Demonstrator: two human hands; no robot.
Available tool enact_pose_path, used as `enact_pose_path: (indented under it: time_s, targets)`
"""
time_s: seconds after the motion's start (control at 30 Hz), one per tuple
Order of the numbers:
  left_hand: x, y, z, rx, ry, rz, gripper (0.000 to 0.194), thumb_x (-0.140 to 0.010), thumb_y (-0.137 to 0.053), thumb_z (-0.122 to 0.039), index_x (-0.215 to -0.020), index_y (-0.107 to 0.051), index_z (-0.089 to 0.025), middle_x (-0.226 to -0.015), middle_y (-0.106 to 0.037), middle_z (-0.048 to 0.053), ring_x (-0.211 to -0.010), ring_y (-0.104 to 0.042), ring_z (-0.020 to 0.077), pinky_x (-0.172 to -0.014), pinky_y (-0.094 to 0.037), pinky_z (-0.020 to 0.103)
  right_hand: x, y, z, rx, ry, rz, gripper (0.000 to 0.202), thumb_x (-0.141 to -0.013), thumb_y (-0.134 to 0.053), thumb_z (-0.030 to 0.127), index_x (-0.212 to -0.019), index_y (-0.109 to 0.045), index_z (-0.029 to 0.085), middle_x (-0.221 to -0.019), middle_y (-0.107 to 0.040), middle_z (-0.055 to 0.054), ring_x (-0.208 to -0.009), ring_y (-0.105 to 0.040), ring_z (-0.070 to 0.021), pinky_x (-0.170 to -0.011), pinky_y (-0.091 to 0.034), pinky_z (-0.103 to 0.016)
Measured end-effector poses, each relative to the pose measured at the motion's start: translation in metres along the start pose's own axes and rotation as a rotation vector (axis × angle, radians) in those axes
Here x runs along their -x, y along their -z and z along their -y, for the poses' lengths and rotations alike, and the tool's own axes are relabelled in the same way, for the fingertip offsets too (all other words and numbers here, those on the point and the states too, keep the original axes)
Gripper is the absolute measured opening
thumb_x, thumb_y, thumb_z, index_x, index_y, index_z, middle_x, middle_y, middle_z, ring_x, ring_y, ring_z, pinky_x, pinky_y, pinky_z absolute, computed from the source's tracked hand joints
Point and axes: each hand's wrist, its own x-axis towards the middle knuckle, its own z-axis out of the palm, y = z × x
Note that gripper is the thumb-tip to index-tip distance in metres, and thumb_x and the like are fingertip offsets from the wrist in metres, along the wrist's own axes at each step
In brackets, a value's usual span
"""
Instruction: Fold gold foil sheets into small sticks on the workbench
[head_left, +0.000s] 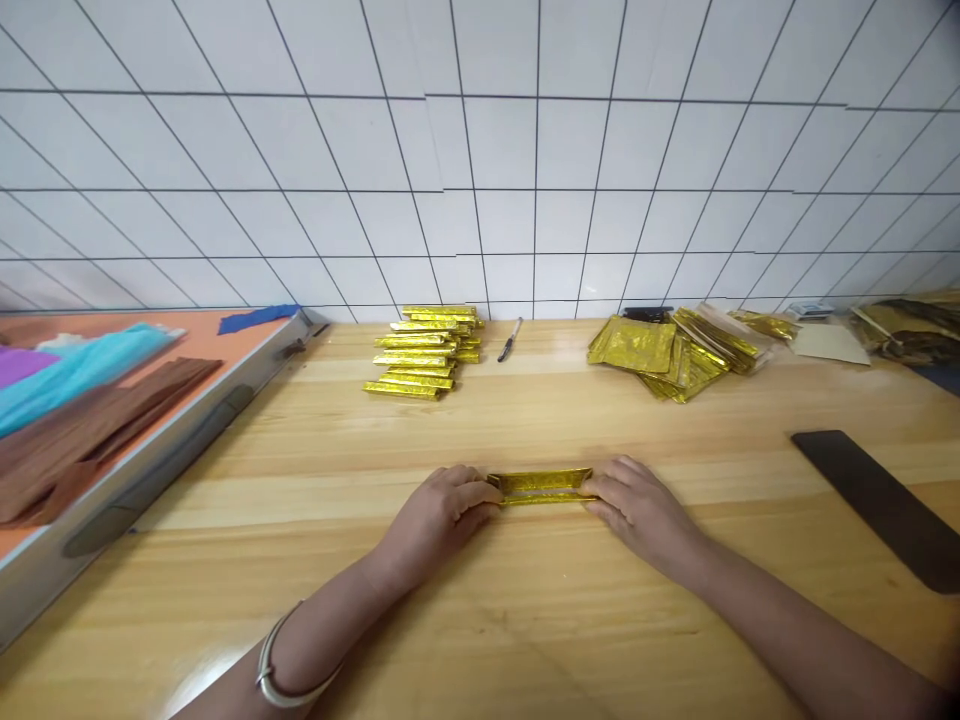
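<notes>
A strip of folded gold foil paper (544, 482) lies crosswise on the wooden table, with a narrow gap along its middle. My left hand (442, 505) grips its left end between thumb and fingers. At the other end, my right hand (637, 505) pinches the paper the same way. The fingertips partly hide both ends. Beyond my hands, a pile of narrow folded gold strips (427, 355) rests near the wall. Flat gold foil sheets (637, 343) lie in a loose stack farther right.
A pen (511, 340) lies between the two gold piles. On the left, a raised orange-topped board (202, 340) with a grey edge carries brown cloth (97, 430) and turquoise cloth (97, 370). A dark flat slab (877, 505) lies at right. White tiled wall (495, 150) closes the back.
</notes>
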Motion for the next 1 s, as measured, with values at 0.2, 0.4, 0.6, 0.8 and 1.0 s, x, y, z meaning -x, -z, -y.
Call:
enact_pose_path:
  time_s: [0.2, 0.4, 0.6, 0.8, 1.0]
  targets:
    - [0.001, 0.003, -0.002, 0.095, -0.010, 0.004, 0.014, -0.086, -0.054, -0.021, -0.088, -0.068, -0.022, -0.087, -0.064, 0.004, -0.083, -0.059, 0.0143, -0.075, -0.046, 0.025, 0.002, 0.002, -0.001, -0.024, 0.016, -0.008, 0.016, -0.087, -0.051, 0.019, -0.095, -0.064, 0.023, -0.082, -0.060, -0.005, -0.080, -0.051, -0.0182, -0.069, -0.042, -0.032]
    - [0.000, 0.004, -0.004, 0.121, 0.067, -0.019, 0.013, -0.083, -0.059, -0.019, -0.090, -0.069, -0.022, -0.087, -0.066, 0.003, -0.081, -0.060, 0.0142, -0.074, -0.047, 0.025, 0.003, -0.001, -0.006, -0.093, -0.011, -0.031, 0.017, -0.088, -0.050, 0.024, -0.097, -0.065, 0.023, -0.080, -0.061, -0.005, -0.079, -0.053, -0.0189, -0.070, -0.044, -0.034]
    - [0.000, 0.006, -0.007, 0.124, 0.081, -0.030, 0.012, -0.086, -0.054, -0.019, -0.083, -0.065, -0.021, -0.081, -0.066, 0.001, -0.077, -0.059, 0.0133, -0.071, -0.045, 0.023, 0.003, -0.004, -0.009, -0.154, -0.070, -0.027, 0.017, -0.089, -0.049, 0.027, -0.097, -0.064, 0.024, -0.081, -0.063, -0.004, -0.079, -0.055, -0.0188, -0.071, -0.044, -0.034]
    - [0.000, 0.004, -0.007, 0.097, 0.075, -0.020, 0.012, -0.087, -0.052, -0.019, -0.081, -0.063, -0.020, -0.079, -0.064, 0.001, -0.078, -0.057, 0.0138, -0.071, -0.043, 0.025, -0.002, 0.000, -0.001, -0.207, -0.124, -0.033, 0.011, -0.088, -0.051, 0.025, -0.087, -0.062, 0.023, -0.079, -0.063, -0.002, -0.078, -0.055, -0.0180, -0.070, -0.042, -0.033]
    - [0.000, 0.004, -0.006, 0.092, 0.031, -0.009, 0.013, -0.087, -0.053, -0.022, -0.084, -0.066, -0.020, -0.085, -0.064, 0.004, -0.081, -0.058, 0.0150, -0.074, -0.044, 0.026, -0.001, 0.005, 0.005, -0.146, -0.110, -0.010, 0.015, -0.088, -0.048, 0.024, -0.079, -0.060, 0.023, -0.074, -0.060, -0.002, -0.075, -0.054, -0.0185, -0.067, -0.042, -0.033]
